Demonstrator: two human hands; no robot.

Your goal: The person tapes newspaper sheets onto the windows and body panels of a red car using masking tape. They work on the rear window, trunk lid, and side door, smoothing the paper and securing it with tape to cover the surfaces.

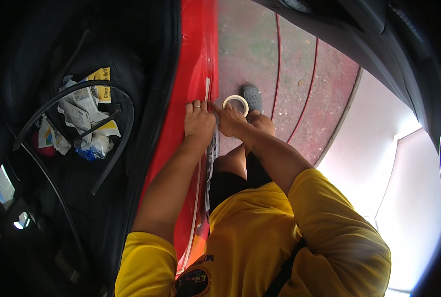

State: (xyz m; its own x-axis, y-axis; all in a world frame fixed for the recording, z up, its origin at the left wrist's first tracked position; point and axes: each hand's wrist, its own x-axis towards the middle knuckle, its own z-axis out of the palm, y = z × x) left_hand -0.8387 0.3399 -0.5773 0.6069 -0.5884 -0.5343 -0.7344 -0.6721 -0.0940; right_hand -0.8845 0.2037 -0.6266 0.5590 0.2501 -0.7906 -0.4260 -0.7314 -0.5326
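Red sill [194, 54] under my left hand [199, 123]; hand sits by pale strip [208, 89], maybe to press it flat. Roll [235, 97] shows just past my right hand [230, 122], maybe there for easy reach. Cannot tell if either hand grips anything.

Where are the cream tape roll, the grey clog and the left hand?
Cream tape roll [236, 97]: head view, the ring's upper rim.
Grey clog [252, 96]: head view, its perforated top.
Left hand [199, 121]: head view, back of the hand.
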